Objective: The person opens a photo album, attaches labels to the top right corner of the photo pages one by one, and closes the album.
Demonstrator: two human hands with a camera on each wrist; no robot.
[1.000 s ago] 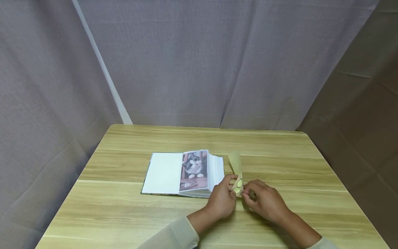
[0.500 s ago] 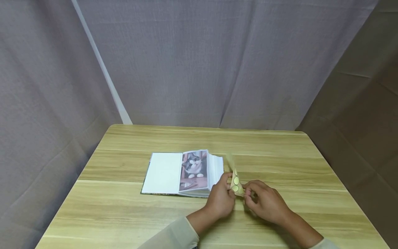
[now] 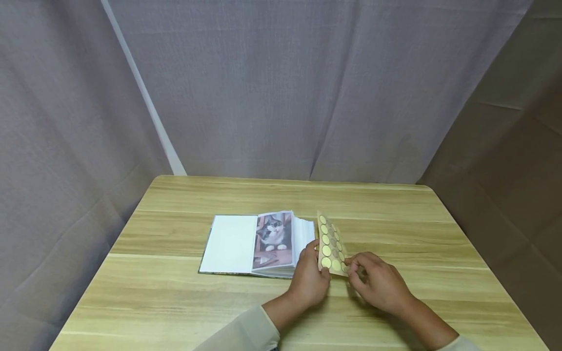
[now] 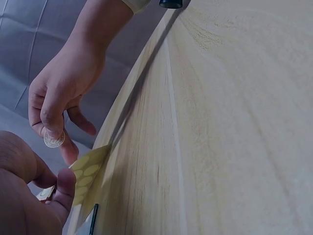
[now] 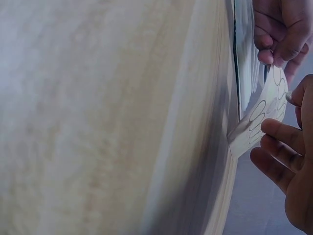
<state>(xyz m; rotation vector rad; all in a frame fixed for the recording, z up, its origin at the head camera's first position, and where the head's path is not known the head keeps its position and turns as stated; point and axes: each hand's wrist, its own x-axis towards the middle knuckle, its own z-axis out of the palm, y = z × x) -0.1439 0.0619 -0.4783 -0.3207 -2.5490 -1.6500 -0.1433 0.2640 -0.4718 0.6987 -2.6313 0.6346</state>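
My left hand (image 3: 309, 278) pinches the near left corner of a sheet of round gold stickers (image 3: 330, 246), which stands tilted up with its sticker side showing. One round sticker (image 4: 54, 139) is pinched between thumb and forefinger of my right hand (image 3: 378, 282), just off the sheet's near right corner. Several outlined circles on the sheet look paler than the gold ones. In the right wrist view the right hand's other fingers (image 5: 281, 134) extend beside the sheet. Left of the sheet lies an open photo album (image 3: 232, 243), its first page showing a cat photo (image 3: 274, 239).
The wooden table (image 3: 175, 312) has its far edge close to a grey curtain (image 3: 246, 97). The album's stack of white pages (image 3: 305, 239) fans up right beside the left hand. A darker curtain (image 3: 505, 170) hangs along the right side.
The sheet has turned from bent and nearly edge-on to flatter, its rows of stickers facing the head camera. The left hand has shifted slightly left; the right hand has moved slightly right.
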